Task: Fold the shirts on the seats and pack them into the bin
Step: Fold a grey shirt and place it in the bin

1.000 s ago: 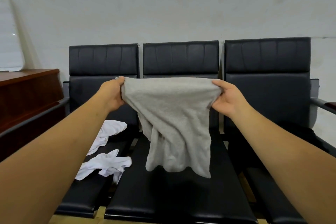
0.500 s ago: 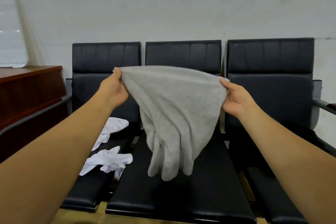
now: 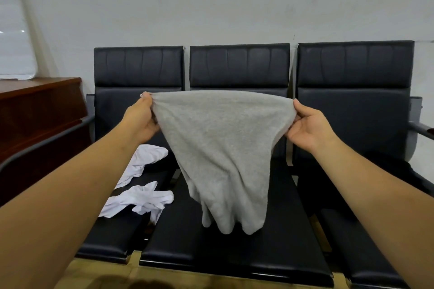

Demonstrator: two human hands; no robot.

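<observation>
Grey shirt (image 3: 220, 148), centre frame: held up above middle seat (image 3: 234, 256). Top edge runs level between left hand (image 3: 141, 119) and right hand (image 3: 307, 126), fingers of each pinching one corner. Body hangs bunched below them. White shirt (image 3: 141, 199), lower left, unfolded.

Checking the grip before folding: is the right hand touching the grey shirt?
Touching. The head view shows the right hand pinching the grey shirt at its upper corner.
</observation>
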